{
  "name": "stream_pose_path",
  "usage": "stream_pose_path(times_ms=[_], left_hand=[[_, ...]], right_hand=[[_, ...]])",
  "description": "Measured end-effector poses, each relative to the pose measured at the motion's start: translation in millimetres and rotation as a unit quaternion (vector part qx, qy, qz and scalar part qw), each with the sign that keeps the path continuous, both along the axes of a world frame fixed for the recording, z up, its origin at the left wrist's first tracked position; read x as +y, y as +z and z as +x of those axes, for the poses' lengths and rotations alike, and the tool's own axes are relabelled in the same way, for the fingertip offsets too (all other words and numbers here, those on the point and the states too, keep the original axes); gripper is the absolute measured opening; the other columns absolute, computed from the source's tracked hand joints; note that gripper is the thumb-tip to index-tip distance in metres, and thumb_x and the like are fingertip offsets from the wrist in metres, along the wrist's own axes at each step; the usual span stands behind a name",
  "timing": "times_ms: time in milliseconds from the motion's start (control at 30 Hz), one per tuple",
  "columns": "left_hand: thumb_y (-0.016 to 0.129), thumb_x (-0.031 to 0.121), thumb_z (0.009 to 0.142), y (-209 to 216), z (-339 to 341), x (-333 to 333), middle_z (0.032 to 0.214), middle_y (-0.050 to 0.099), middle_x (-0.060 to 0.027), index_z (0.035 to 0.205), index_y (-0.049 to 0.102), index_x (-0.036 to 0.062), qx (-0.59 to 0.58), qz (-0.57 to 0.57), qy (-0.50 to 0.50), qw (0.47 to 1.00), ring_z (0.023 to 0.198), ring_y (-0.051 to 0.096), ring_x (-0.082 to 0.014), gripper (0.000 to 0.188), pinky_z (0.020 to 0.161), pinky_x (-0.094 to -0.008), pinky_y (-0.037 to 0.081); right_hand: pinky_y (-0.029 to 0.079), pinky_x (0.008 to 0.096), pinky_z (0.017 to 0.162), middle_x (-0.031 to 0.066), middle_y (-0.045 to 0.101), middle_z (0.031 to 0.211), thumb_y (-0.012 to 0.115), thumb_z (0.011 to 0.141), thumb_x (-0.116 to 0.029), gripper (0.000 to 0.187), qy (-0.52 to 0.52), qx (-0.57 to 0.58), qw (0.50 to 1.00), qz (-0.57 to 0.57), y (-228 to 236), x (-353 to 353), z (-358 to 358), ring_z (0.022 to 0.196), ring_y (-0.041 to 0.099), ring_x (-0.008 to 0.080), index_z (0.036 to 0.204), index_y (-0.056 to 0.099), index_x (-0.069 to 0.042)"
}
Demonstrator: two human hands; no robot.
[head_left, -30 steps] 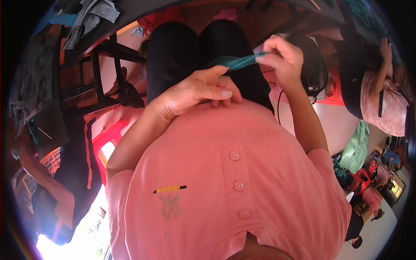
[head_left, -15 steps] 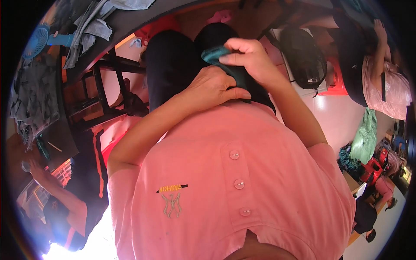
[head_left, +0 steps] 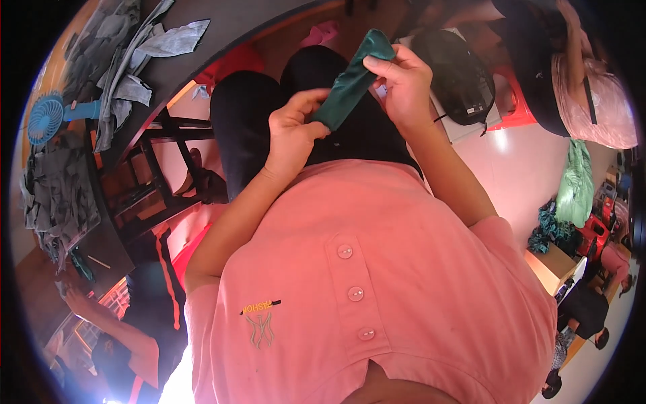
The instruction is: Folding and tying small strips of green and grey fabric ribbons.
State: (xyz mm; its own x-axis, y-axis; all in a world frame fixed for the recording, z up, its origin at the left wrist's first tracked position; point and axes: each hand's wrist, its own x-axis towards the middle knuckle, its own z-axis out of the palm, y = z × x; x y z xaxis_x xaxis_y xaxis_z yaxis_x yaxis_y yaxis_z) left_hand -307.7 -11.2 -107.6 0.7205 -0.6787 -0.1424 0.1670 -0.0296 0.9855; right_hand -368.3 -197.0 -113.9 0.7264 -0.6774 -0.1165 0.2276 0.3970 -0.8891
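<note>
A narrow dark green strip of shiny fabric [head_left: 350,87] stretches slantwise above my lap, between both hands. My left hand [head_left: 296,124] pinches its lower end, thumb and fingers closed on the cloth. At the upper end, my right hand [head_left: 407,81] grips the fabric between thumb and fingers, and the tip folds over beyond them. My dark trousers [head_left: 242,121] lie below and behind the strip.
To the left, a dark table [head_left: 195,40] bears grey cloth pieces [head_left: 64,188] and a small blue fan [head_left: 47,118]. A black mesh bag [head_left: 461,84] rests at the right near a red stool [head_left: 515,101]. Green cloth [head_left: 575,185] hangs farther right. Other people are at both sides.
My hands have moved apart and the green fabric, earlier bunched and partly hidden over my lap, is now raised and drawn out lengthwise. My view has shifted slightly.
</note>
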Motion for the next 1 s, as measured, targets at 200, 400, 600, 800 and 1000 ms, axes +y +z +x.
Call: stream_pose_path(times_ms=[200, 400, 600, 800, 1000], left_hand=[[0.053, -0.009, 0.056, -29, 21, 2, 0.065, 0.056, -0.0093, 0.077, 0.057, -0.0027, 0.11, 0.123, 0.062, 0.984, 0.048, 0.054, -0.0181, 0.022, 0.043, -0.028, 0.04], [0.056, -0.006, 0.059, -29, 16, 2, 0.072, 0.06, -0.0134, 0.101, 0.062, -0.007, 0.283, 0.157, 0.124, 0.938, 0.047, 0.056, -0.0232, 0.042, 0.043, -0.0307, 0.044], [0.049, -0.004, 0.064, -43, 17, -21, 0.07, 0.059, -0.0112, 0.086, 0.063, -0.0041, 0.207, 0.207, 0.093, 0.952, 0.05, 0.055, -0.0218, 0.026, 0.046, -0.0331, 0.044], [0.048, -0.006, 0.061, 17, 23, -12, 0.058, 0.051, -0.0041, 0.071, 0.062, -0.0018, 0.052, 0.112, 0.147, 0.981, 0.045, 0.043, -0.0123, 0.018, 0.041, -0.0287, 0.033], [0.046, -0.004, 0.062, 101, 40, -21, 0.056, 0.045, -0.0002, 0.067, 0.06, 0.0009, -0.207, 0.067, 0.122, 0.968, 0.054, 0.043, -0.0095, 0.015, 0.047, -0.0273, 0.031]], right_hand=[[0.039, 0.0216, 0.055, 0.0001, 0.061, 0.071, 0.073, 0.068, -0.002, 0.013, 0.002, 0.053, 0.998, 0.043, -34, -7, -11, 0.061, 0.054, 0.0085, 0.075, 0.062, -0.005], [0.042, 0.0267, 0.066, 0.0033, 0.061, 0.077, 0.074, 0.074, -0.009, 0.014, 0.17, 0.141, 0.974, -0.051, -55, -30, -18, 0.071, 0.055, 0.0124, 0.083, 0.065, -0.001], [0.043, 0.0263, 0.067, 0.0022, 0.06, 0.077, 0.07, 0.084, -0.025, 0.024, 0.03, 0.192, 0.952, -0.237, -128, -49, 14, 0.072, 0.056, 0.0127, 0.087, 0.066, -0.002], [0.04, 0.0252, 0.059, -0.0025, 0.049, 0.063, 0.069, 0.083, -0.015, 0.021, -0.037, 0.016, 0.999, 0.0, -19, -19, -8, 0.062, 0.047, 0.0073, 0.069, 0.058, -0.002], [0.039, 0.0202, 0.054, -0.0029, 0.055, 0.069, 0.068, 0.081, -0.009, 0.013, -0.06, 0.038, 0.987, -0.145, 79, -17, -4, 0.06, 0.049, 0.0051, 0.071, 0.061, -0.004]])
